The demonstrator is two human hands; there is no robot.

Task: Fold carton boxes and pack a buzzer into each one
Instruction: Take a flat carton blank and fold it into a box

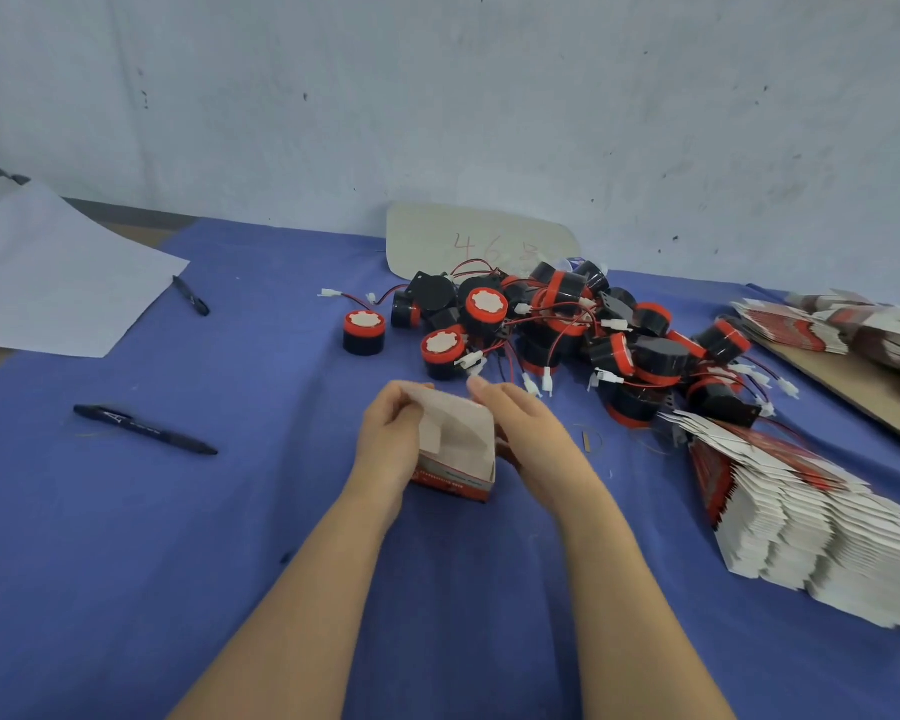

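Nearest me, the left hand [391, 439] and right hand [520, 423] grip one half-formed carton box [458, 449] over the blue cloth [230, 511], fingers curled round its sides and working the flaps. It stands open, with no buzzer visible inside. I see no finished box, and with the buzzer pile [567, 324] just beyond and the flat cartons [801, 517] stacked at near right, most of the job looks undone.

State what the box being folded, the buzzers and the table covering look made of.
Red-and-white printed box: thin matte cardboard, plain grey-white inside, creasing at folds. Black-and-red round buzzers: likely moulded plastic, faint sheen. Blue table covering: seemingly woven cloth, matte, softly wrinkled.
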